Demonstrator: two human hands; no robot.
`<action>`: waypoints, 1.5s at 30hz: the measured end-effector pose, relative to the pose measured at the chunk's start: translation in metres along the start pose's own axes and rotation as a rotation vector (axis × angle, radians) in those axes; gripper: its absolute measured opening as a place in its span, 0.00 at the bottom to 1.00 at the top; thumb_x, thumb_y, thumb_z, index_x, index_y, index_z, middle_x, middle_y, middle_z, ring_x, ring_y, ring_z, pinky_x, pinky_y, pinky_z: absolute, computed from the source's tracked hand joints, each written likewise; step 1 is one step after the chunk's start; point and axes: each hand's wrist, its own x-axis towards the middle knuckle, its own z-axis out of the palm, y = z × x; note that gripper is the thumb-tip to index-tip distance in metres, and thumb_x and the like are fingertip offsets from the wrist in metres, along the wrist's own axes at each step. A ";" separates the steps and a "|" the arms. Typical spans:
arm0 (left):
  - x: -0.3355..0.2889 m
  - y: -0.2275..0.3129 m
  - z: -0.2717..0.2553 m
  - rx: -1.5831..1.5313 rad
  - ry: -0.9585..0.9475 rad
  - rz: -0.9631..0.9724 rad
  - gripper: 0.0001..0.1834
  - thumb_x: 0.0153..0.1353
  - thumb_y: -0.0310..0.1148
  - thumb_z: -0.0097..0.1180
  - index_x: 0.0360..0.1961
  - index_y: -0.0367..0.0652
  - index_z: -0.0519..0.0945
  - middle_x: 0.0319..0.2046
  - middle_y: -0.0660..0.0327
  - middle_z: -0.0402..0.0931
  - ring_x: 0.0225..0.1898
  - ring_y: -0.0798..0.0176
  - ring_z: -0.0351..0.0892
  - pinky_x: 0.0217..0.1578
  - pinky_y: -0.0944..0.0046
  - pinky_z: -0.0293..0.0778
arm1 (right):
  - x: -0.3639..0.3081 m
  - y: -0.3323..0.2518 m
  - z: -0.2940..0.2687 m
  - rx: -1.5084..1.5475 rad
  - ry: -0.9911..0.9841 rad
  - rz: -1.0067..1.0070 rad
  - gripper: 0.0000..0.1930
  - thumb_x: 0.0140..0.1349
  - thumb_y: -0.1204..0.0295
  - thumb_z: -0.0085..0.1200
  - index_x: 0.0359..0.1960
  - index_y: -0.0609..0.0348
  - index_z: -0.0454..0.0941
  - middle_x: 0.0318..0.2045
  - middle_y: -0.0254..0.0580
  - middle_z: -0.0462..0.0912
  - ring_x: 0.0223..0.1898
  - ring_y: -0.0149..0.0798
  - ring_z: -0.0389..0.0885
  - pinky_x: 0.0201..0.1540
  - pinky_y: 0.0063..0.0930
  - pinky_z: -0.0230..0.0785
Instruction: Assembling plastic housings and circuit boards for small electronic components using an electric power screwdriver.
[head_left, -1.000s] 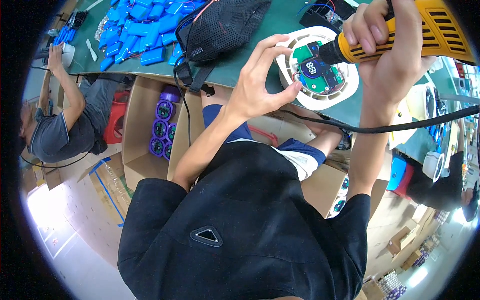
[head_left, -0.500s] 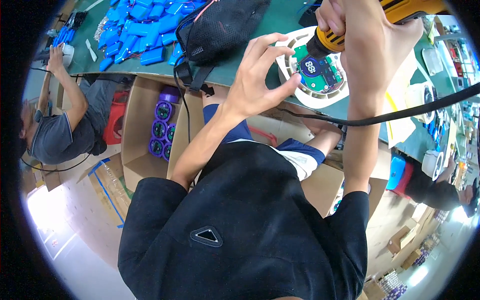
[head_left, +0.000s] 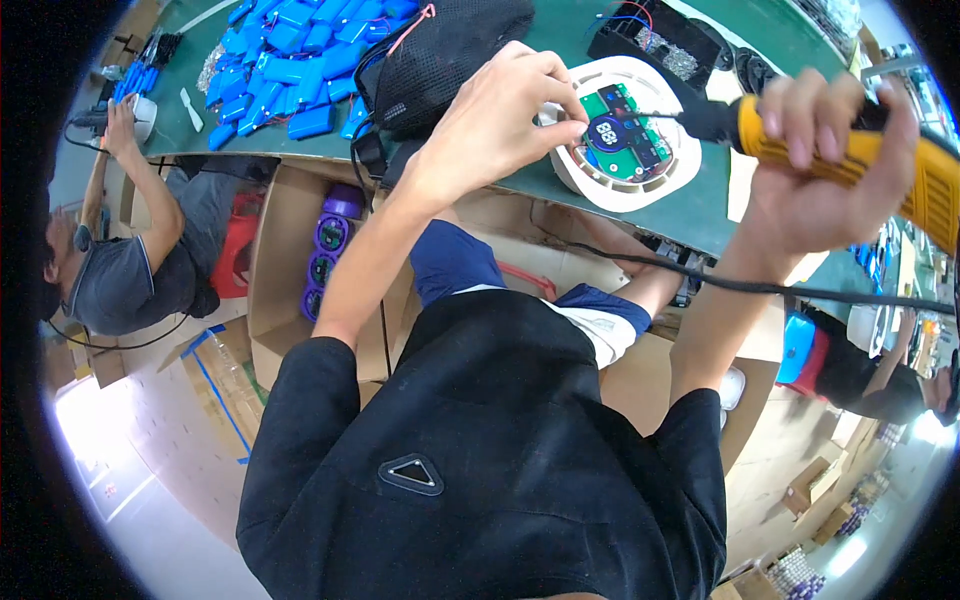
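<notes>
the right hand [head_left: 812, 205], at the upper right of the frame, is wrapped round a yellow-and-black power screwdriver [head_left: 920, 188], its bit [head_left: 657, 116] aimed left over a green circuit board [head_left: 640, 155]; whether the tip touches cannot be told. the board sits in a white housing [head_left: 625, 200] just right of the upper centre, on a green table [head_left: 695, 217]. the left hand [head_left: 500, 115] is at the housing's left rim, thumb and forefinger nearly together; whether they pinch anything small cannot be told. blue packs [head_left: 300, 72] are heaped at the upper left, with a black mesh bag [head_left: 450, 60] between them and the housing
</notes>
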 end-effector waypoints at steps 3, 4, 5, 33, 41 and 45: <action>0.006 0.013 -0.005 0.220 -0.120 0.115 0.06 0.57 0.29 0.63 0.32 0.38 0.83 0.37 0.58 0.77 0.45 0.55 0.75 0.46 0.58 0.74 | -0.018 -0.015 -0.019 0.037 0.118 -0.004 0.14 0.73 0.57 0.43 0.44 0.54 0.73 0.17 0.29 0.63 0.15 0.27 0.60 0.25 0.29 0.62; 0.008 0.013 -0.005 0.328 -0.144 0.240 0.07 0.56 0.29 0.60 0.35 0.37 0.79 0.35 0.57 0.76 0.44 0.57 0.75 0.44 0.60 0.74 | -0.025 -0.017 -0.022 0.007 0.162 0.002 0.13 0.73 0.59 0.44 0.44 0.54 0.72 0.16 0.29 0.63 0.14 0.27 0.59 0.23 0.29 0.62; 0.011 0.016 -0.008 0.326 -0.148 0.251 0.07 0.56 0.29 0.60 0.35 0.37 0.79 0.35 0.57 0.76 0.44 0.57 0.75 0.44 0.60 0.74 | -0.031 -0.019 -0.025 0.001 0.169 -0.005 0.13 0.73 0.59 0.44 0.44 0.54 0.72 0.16 0.29 0.63 0.14 0.27 0.59 0.23 0.29 0.62; -0.001 -0.003 -0.021 -0.069 -0.128 -0.121 0.14 0.58 0.25 0.60 0.47 0.36 0.79 0.41 0.56 0.76 0.38 0.58 0.79 0.34 0.64 0.76 | -0.033 -0.005 0.009 0.135 0.159 0.045 0.12 0.73 0.62 0.46 0.46 0.59 0.72 0.16 0.30 0.65 0.13 0.25 0.62 0.23 0.26 0.62; -0.037 -0.012 0.029 -0.085 0.213 0.018 0.24 0.55 0.30 0.61 0.54 0.40 0.78 0.64 0.46 0.66 0.65 0.42 0.64 0.65 0.50 0.61 | 0.008 0.016 0.070 -0.290 0.521 0.111 0.10 0.68 0.65 0.58 0.38 0.58 0.74 0.11 0.27 0.63 0.09 0.23 0.61 0.12 0.21 0.59; -0.038 -0.008 0.032 -0.086 0.252 -0.026 0.22 0.54 0.31 0.62 0.52 0.40 0.79 0.64 0.50 0.67 0.65 0.45 0.66 0.63 0.51 0.65 | 0.010 0.031 0.075 -0.304 0.451 0.070 0.10 0.68 0.65 0.59 0.36 0.57 0.74 0.11 0.26 0.63 0.09 0.22 0.62 0.13 0.18 0.59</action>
